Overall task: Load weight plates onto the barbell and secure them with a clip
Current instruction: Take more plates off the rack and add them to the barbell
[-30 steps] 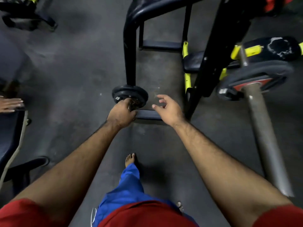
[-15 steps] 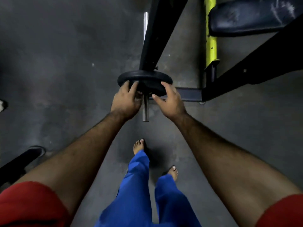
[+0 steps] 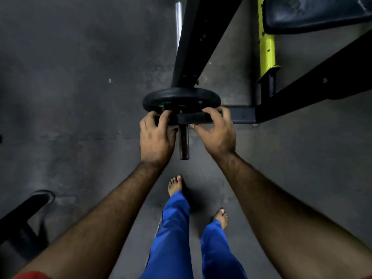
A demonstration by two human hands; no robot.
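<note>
Left hand [image 3: 156,137] grips the near plate [image 3: 191,118] at its left edge, fingers hooked over the rim and thumb underneath, so it is closed on the plate. That plate sits on a short dark peg [image 3: 183,142] whose free end points toward the person, and a second, wider plate [image 3: 181,96] sits behind it on the same peg, against the black frame post [image 3: 199,41]. Right hand [image 3: 216,130] holds the same near plate at its right edge, fingers curled over the top and thumb below.

The step in hand looks like drawing this plate off the storage peg to carry it to the barbell, which is not in view here. To do it well, I would keep both hands level on opposite sides and pull straight along the peg so the bore does not bind, keeping the bare feet [image 3: 176,184] out from under the plate. The yellow upright [image 3: 266,43] stands further right, with the padded bench [image 3: 314,13] at the top right corner.

Against half a second ago, a gap now shows between the near plate and the one behind, and both hands sit nearer the person along the peg. A second ago the barbell was in sight at right.
</note>
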